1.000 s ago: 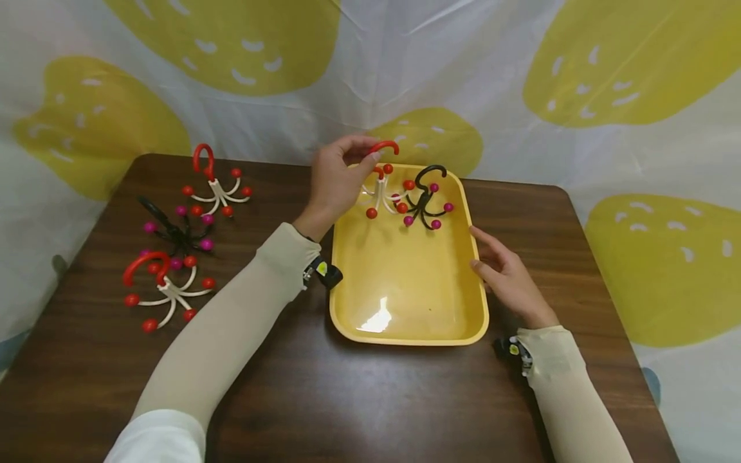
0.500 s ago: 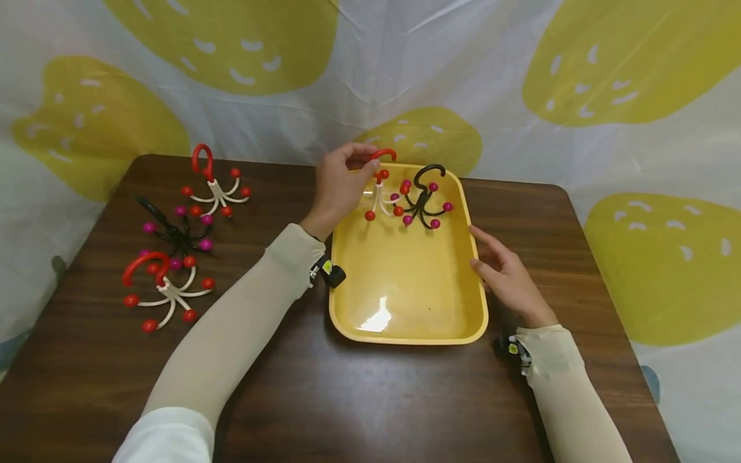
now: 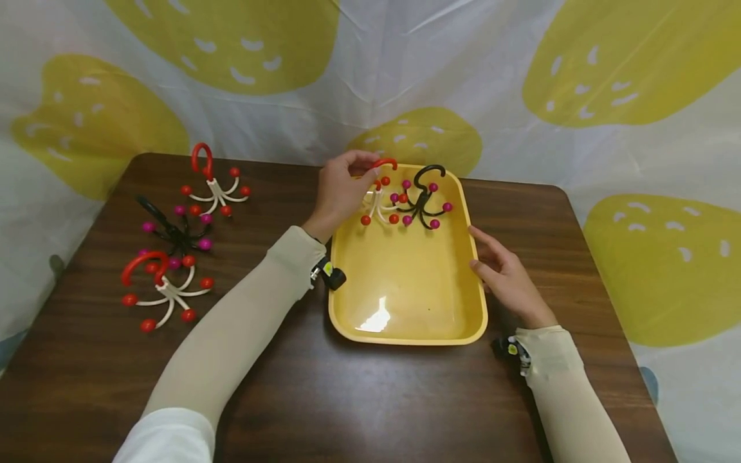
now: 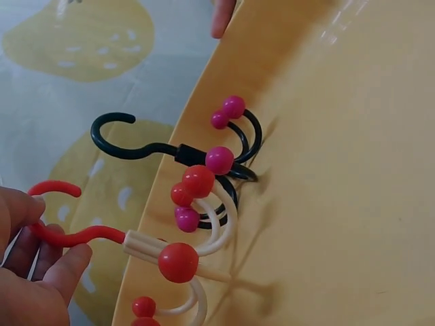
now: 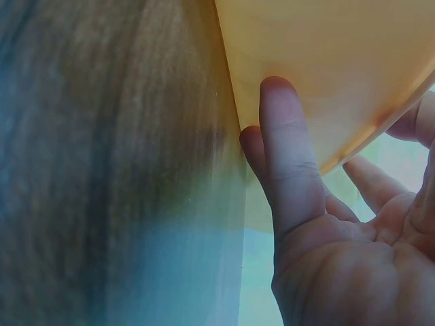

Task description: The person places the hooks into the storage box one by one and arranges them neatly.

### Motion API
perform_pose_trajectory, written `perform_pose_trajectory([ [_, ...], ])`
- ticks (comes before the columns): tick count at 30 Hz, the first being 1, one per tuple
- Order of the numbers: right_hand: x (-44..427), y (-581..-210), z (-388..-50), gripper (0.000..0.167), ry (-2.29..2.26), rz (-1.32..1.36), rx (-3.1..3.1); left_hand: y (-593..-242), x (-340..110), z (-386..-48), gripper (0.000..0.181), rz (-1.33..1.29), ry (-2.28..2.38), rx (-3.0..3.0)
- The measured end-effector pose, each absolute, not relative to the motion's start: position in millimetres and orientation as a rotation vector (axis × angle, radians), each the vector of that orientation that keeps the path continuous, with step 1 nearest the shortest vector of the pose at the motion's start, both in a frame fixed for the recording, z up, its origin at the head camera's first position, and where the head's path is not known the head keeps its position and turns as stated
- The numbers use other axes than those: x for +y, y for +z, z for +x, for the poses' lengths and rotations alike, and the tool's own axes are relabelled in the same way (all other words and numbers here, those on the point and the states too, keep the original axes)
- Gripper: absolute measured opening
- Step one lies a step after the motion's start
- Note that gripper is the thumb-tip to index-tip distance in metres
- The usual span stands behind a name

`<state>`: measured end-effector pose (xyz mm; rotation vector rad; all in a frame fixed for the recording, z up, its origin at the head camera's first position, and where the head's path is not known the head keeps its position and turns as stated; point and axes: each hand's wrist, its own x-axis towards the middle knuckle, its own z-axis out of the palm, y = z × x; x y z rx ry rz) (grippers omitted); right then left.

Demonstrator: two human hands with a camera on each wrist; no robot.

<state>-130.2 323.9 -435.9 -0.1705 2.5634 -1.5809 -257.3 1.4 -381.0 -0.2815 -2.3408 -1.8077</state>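
Note:
In the head view, my left hand (image 3: 344, 191) pinches the red curved hook of a red-and-white multi-arm hanging hook (image 4: 143, 246) at the far left of the yellow tray (image 3: 408, 340). Its white arms end in red balls and stand low over the tray floor. Close beside it in the tray is a black hanging hook (image 3: 424, 200) with magenta balls. In the left wrist view, balls of the two hooks overlap. My right hand (image 3: 514, 280) touches the tray's right side; in the right wrist view its fairly straight fingers (image 5: 289, 142) lie against the outer wall.
On the table's left lie a red-and-white hook (image 3: 215, 190) at the back, a black one (image 3: 178, 236) in the middle, and another red-and-white one (image 3: 170, 290) nearer me. A patterned curtain (image 3: 498, 51) hangs behind the dark wooden table (image 3: 359, 411).
My left hand has lowered the red-and-white hook toward the tray floor, slightly turning it beside the black one. The right hand stays against the tray.

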Motion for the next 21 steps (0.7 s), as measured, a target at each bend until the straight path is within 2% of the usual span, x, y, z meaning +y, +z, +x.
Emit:
perform_pose_trajectory([
  [21, 322.7, -437.1, -129.5, 0.064, -1.617, -0.163, 2.532, -384.3, -1.5, -255.5, 0.019, -0.245, -1.78, -2.477],
])
